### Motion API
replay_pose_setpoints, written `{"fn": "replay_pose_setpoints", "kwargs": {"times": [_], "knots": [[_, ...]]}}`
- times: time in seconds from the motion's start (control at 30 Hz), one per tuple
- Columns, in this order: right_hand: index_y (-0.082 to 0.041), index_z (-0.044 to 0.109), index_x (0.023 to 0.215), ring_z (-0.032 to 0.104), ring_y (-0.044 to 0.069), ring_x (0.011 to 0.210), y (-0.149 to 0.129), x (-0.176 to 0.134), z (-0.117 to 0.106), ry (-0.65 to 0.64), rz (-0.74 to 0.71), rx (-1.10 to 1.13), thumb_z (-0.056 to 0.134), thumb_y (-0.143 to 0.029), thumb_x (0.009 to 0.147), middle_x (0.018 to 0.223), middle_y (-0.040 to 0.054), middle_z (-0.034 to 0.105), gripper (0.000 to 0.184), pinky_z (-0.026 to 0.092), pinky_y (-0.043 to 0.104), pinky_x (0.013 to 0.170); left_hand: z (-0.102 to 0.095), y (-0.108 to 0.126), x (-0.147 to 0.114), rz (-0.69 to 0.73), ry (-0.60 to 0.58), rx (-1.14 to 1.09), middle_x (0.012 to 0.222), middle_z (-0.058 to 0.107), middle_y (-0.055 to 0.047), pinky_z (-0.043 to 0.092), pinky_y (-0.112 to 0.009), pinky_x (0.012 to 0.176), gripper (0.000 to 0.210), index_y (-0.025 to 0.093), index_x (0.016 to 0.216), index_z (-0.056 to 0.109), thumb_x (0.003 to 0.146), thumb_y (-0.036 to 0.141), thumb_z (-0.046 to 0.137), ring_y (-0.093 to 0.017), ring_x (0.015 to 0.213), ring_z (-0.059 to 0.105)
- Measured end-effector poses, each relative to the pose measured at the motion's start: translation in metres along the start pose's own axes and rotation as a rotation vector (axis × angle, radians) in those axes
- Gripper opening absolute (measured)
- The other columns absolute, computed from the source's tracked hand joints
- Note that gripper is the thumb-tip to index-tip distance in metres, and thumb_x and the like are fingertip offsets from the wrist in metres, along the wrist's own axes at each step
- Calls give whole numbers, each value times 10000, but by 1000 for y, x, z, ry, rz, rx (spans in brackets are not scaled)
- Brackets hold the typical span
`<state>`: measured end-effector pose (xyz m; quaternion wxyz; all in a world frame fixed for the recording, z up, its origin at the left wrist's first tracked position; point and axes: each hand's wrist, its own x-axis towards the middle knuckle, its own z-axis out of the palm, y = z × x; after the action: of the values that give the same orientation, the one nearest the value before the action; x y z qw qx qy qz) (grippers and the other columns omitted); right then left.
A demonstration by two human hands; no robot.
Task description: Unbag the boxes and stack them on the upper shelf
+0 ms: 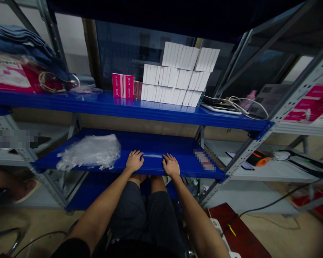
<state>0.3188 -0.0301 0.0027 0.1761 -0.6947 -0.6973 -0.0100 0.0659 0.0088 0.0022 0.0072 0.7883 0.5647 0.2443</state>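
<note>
My left hand point(135, 161) lies flat on the front part of the blue lower shelf point(156, 143), fingers stretched out, holding nothing. To its right, my right hand point(171, 165) rests on the same shelf with its fingers spread and nothing in them. A heap of clear plastic bags point(90, 152) sits on the shelf just left of my left hand, apart from it. Near the shelf's right end is a flat, partly blurred pinkish item point(204, 159), away from my right hand.
The blue upper shelf point(97, 104) carries stacked white boxes point(177, 79), red boxes point(123, 86) and a cable beside a white device point(220, 108). Metal uprights point(247, 143) frame both sides. A black and orange tool point(258, 157) lies on the right-hand shelf. Another person's foot point(27, 190) shows at left.
</note>
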Motion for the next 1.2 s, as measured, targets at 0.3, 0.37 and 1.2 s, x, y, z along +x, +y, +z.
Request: {"fn": "replay_pose_setpoints", "kwargs": {"times": [0.3,0.37,1.2], "knots": [[-164,476,1511,475,334,1383,-12,8,-15,-131,-143,-314,351,-337,1044,1521,199,520,514,337,501,1121,-3,5,-3,1,-1,28,1449,622,-113,313,-501,1215,422,202,1331,680,969,281,478,-323,1400,493],[-142,569,1410,544,344,1277,-15,17,-24,-185,-239,-321,462,-342,1003,1376,218,626,466,358,502,1085,-4,6,-3,5,0,36,1451,621,-113,314,-502,1214,423,202,1333,678,972,280,472,-321,1398,496],[-271,486,1534,341,263,1501,9,8,-15,-119,-143,-80,362,-342,1046,1631,91,415,509,266,419,1184,-54,0,42,385,-250,138,1165,710,-151,301,-504,1151,228,226,1045,727,853,321,650,-334,1222,571]]}}
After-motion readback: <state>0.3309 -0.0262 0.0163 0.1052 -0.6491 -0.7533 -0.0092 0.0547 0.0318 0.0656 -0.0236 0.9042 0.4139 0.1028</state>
